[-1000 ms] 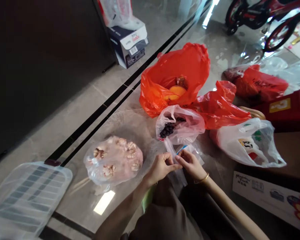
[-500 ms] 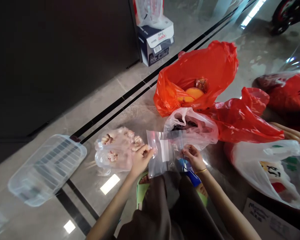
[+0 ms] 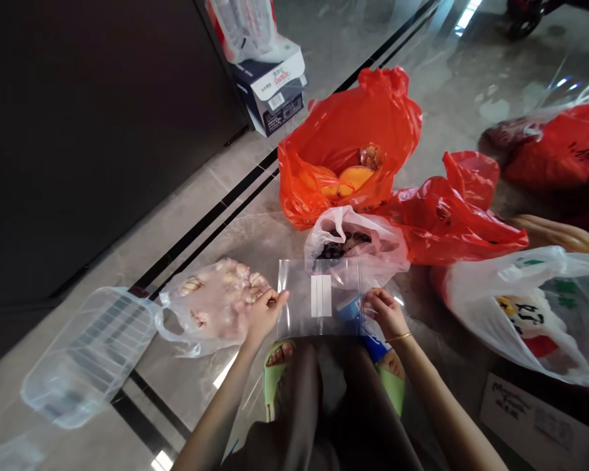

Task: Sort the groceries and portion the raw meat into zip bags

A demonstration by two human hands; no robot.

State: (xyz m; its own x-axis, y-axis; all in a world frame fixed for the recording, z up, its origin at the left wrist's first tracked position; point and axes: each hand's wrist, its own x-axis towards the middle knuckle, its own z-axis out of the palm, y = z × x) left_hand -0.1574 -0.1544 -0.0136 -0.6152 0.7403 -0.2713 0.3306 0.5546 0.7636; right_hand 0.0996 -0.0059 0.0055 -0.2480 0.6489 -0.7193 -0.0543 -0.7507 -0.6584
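Between my hands a clear plastic bag (image 3: 297, 304) with a white label patch is stretched out flat above my knees. My left hand (image 3: 266, 315) pinches its left edge, and my right hand (image 3: 387, 315) pinches the right edge. Just left of my left hand lies a translucent bag (image 3: 216, 301) holding several pale, bulb-like pieces that look like garlic. Beyond the clear bag sits a white plastic bag (image 3: 392, 245) with dark round fruit inside. A blue package (image 3: 375, 348), partly hidden, rests near my right foot.
A clear plastic bin (image 3: 91, 353) lies at the left. Red bags (image 3: 348, 124), one with orange pieces inside, stand ahead. At the right are a printed white bag (image 3: 530, 320), a long tan squash-like item (image 3: 554, 233) and a white box (image 3: 540, 418). Stacked boxes (image 3: 275, 88) stand by a dark panel.
The clear bag is now spread wider and flatter, with my hands farther apart. My left hand has moved slightly left. The camera view has shifted, so the surroundings sit differently.
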